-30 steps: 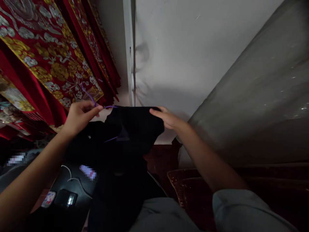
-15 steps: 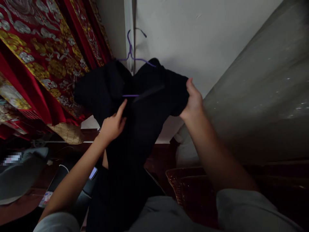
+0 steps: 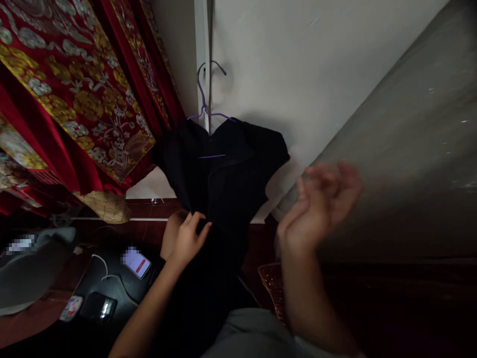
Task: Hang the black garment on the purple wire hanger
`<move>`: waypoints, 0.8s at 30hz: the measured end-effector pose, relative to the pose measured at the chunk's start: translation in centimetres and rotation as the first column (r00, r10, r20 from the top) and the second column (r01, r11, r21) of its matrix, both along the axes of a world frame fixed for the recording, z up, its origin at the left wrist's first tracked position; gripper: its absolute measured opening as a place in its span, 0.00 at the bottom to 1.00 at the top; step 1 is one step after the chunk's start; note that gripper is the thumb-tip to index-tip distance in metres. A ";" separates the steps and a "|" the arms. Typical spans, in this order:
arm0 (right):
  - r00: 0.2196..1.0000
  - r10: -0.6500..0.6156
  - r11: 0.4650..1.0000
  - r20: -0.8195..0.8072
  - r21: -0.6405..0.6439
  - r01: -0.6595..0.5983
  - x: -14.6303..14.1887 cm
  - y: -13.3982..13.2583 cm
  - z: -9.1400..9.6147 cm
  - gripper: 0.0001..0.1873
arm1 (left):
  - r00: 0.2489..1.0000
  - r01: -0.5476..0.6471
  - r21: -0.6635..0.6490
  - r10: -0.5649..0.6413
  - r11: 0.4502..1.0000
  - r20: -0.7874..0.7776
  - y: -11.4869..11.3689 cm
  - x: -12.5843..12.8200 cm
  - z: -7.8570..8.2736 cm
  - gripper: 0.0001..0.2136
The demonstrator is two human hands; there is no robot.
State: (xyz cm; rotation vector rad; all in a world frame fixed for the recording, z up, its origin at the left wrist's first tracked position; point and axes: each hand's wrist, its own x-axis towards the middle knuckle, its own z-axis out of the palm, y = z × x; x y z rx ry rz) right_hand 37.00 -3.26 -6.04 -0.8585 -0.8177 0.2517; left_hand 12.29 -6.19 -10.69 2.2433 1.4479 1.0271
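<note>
Much of the purple hanger (image 3: 203, 107) hides inside the garment (image 3: 234, 174), left hand's (image 3: 189, 239) hold unclear, blurred right hand (image 3: 316, 211) loosely spread.

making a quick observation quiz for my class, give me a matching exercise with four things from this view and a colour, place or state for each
1 hanger
2 left hand
3 right hand
4 phone

A screen lit
B apart from the dark garment, blurred
C purple
D touching the dark garment

Pairs: 1-C, 2-D, 3-B, 4-A
</note>
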 end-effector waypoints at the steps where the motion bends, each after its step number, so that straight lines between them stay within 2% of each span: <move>1: 0.998 -0.021 0.999 -0.054 0.031 0.022 -2.1 -2.0 -0.7 0.17 | 0.994 -0.020 0.006 0.020 1.000 0.109 -0.4 0.2 -0.5 0.03; 2: 0.995 0.083 0.996 -0.050 -0.031 -0.085 -4.2 -3.8 -1.5 0.15 | 0.979 -0.033 0.008 0.030 0.999 0.200 -0.8 0.4 -0.9 0.03; 3: 0.967 0.254 0.955 -0.032 -0.147 -0.256 -6.1 -5.1 -2.3 0.17 | 0.962 -0.035 0.007 0.032 0.999 0.272 -1.2 0.7 -1.3 0.02; 5: 0.853 0.522 0.803 -0.017 -0.327 -0.498 -8.8 -6.4 -4.3 0.19 | 0.921 -0.029 0.017 0.020 0.999 0.388 -2.0 1.4 -2.0 0.04; 6: 0.806 0.592 0.740 -0.005 -0.391 -0.547 -9.4 -6.4 -5.1 0.19 | 0.894 -0.037 0.031 0.019 0.999 0.447 -2.4 1.9 -2.4 0.08; 7: 0.783 0.622 0.713 0.023 -0.431 -0.553 -9.6 -6.2 -5.8 0.17 | 0.862 -0.061 0.044 0.030 0.997 0.507 -2.7 2.4 -2.6 0.13; 10: 0.761 0.626 0.730 0.171 -0.471 -0.495 -8.4 -5.0 -6.6 0.12 | 0.751 -0.160 0.031 0.101 0.987 0.653 -3.6 3.9 -3.1 0.27; 12: 0.721 0.642 0.738 0.262 -0.468 -0.487 -7.1 -4.4 -6.1 0.08 | 0.710 -0.182 -0.002 0.133 0.983 0.692 -3.9 4.6 -3.1 0.31; 14: 0.693 0.647 0.745 0.317 -0.456 -0.486 -6.2 -4.4 -5.5 0.06 | 0.702 -0.172 -0.015 0.133 0.985 0.700 -4.1 4.9 -2.8 0.32; 18: 0.705 0.622 0.773 0.341 -0.414 -0.481 -6.0 -5.0 -4.9 0.08 | 0.705 -0.130 -0.021 0.108 0.991 0.701 -4.2 5.2 -2.2 0.29; 24: 0.749 0.561 0.821 0.353 -0.358 -0.446 -6.6 -5.2 -4.8 0.05 | 0.617 -0.173 -0.053 0.150 0.984 0.773 -5.2 6.4 -1.8 0.30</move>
